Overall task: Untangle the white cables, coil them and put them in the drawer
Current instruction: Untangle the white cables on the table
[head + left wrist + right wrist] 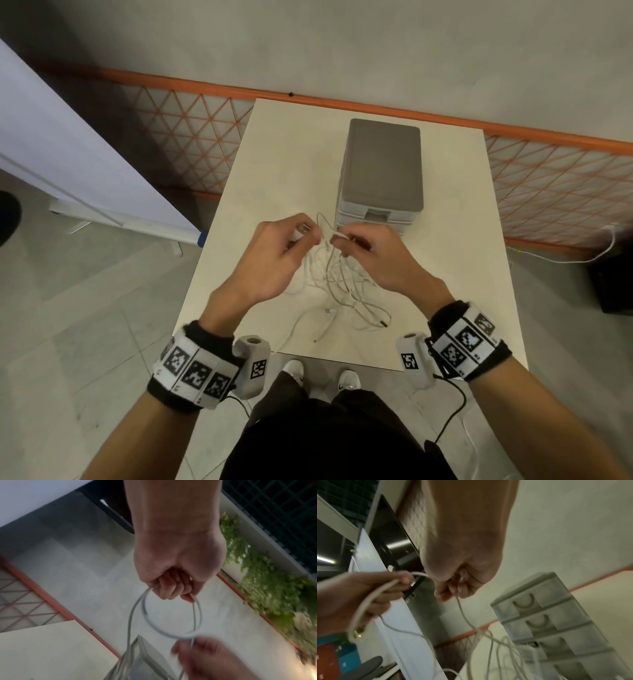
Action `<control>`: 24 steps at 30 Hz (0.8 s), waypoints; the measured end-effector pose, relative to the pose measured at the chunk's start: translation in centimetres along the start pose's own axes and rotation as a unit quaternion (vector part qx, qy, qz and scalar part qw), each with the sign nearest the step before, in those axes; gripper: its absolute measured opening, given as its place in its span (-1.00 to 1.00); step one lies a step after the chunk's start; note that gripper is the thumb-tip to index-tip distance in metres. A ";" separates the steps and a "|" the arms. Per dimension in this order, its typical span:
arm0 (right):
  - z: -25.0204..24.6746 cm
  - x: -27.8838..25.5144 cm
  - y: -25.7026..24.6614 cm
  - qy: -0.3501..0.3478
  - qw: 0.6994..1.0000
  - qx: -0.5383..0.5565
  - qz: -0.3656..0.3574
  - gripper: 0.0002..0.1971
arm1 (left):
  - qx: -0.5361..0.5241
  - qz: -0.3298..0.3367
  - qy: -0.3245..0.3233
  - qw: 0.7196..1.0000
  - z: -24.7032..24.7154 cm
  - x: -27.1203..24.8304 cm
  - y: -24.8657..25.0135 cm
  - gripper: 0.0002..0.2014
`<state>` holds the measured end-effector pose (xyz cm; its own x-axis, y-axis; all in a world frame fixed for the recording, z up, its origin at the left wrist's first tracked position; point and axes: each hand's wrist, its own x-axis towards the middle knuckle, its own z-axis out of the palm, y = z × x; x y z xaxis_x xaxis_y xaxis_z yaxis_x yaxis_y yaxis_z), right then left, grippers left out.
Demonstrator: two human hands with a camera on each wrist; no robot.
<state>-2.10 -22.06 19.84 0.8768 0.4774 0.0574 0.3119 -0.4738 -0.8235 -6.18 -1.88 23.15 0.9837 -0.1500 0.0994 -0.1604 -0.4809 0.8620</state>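
L grip (270, 253) & R grip (371, 253) both pinching white cables (337, 284), thin, tangled, over table (239, 205)

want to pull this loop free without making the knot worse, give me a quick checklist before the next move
1. Left hand grips the loop of white cable: ok.
2. Right hand pinches a strand: ok.
3. White cables untangled: not ok, still a heap on the table.
4. Loose ends free of the table edge: not ok, one hangs over.
5. Drawer unit open: not ok, all drawers closed.
6. Which strand belongs to which cable: cannot tell.
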 end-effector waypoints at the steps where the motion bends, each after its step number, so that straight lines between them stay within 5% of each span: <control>1: 0.4 0.0 0.8 -0.005 1.000 -0.007 0.001 -0.75 | -0.025 -0.003 0.030 0.999 -0.6 -0.3 0.1 -0.74; 7: 2.7 -1.3 7.0 -0.004 0.995 0.009 0.100 -0.78 | -0.177 -0.036 0.167 0.969 -3.4 -2.0 -0.5 -0.73; 10: 2.4 -1.5 8.2 0.011 0.991 0.020 0.131 -0.79 | -0.145 -0.075 0.177 0.971 -3.8 -2.5 -2.0 -0.72; 12: 2.0 -1.5 8.3 0.015 0.994 -0.048 0.099 -0.77 | 0.013 -0.122 0.134 0.983 -3.8 -2.5 -3.4 -0.76; 15: 1.5 -1.3 7.7 0.010 0.972 -0.221 0.075 -0.75 | 0.227 -0.168 0.106 0.954 -3.0 -2.6 -3.7 -0.75; 19: 1.3 -1.1 5.5 0.009 0.943 -0.332 0.035 -0.74 | 0.199 -0.078 0.108 0.971 -0.3 -2.1 -1.8 -0.70; 24: 0.1 -0.5 1.6 0.013 0.962 -0.273 -0.011 -0.71 | 0.210 -0.056 -0.060 0.974 3.8 0.0 -2.0 -0.58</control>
<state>-2.09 -23.03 18.39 0.8748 0.4760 0.0907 0.4692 -0.7853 -0.4039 -6.15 -4.25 19.51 0.9845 -0.1635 -0.0634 -0.0966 -0.8075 0.5819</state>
